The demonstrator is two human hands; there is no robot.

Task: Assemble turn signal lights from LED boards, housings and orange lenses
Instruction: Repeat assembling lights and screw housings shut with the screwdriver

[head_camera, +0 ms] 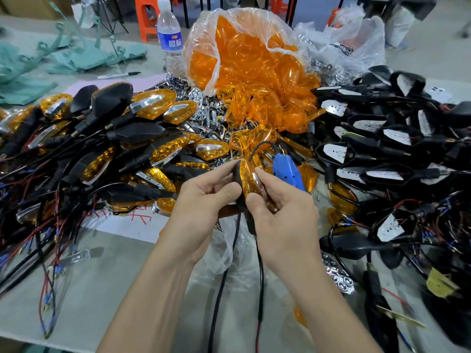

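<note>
Nearest the viewer, two black cables hang slack from the piece down towards the table. They look likely to drag and snag, more of a nuisance than the piece's own weight. Above them both hands meet round one turn signal light, held edge-on over the table. The left hand grips the black housing, its fingers curled round the back. The right hand pinches the rim of the orange lens between thumb and forefinger.

The light is probably small, stiff plastic with a glossy, slippery lens, so it is best held by the edges and pressed evenly.

Just behind it lies a blue tool. Finished lights are heaped to the left and open housings with LED boards to the right. Farthest back is a bag of loose lenses.
</note>
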